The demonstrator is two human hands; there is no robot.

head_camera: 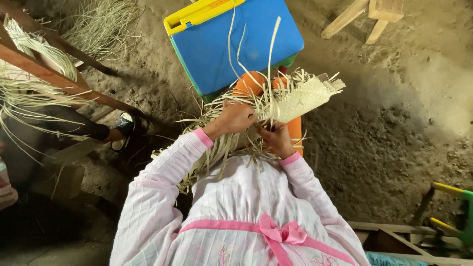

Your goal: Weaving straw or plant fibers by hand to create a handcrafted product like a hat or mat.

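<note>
A half-woven mat (300, 98) is held up over the lap, long axis running out to the upper right. The left hand (235, 118) is clamped on its loose strips (217, 143), and the right hand (277, 140) is pinched underneath, nearer the woven end.

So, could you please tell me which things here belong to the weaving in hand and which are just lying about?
In the work:
- woven straw piece, gripped by the left hand and right hand
- loose straw strips trailing from it

Lying about:
- blue and yellow case
- wooden pieces on the dirt floor
- straw bundle on the wooden frame
</note>
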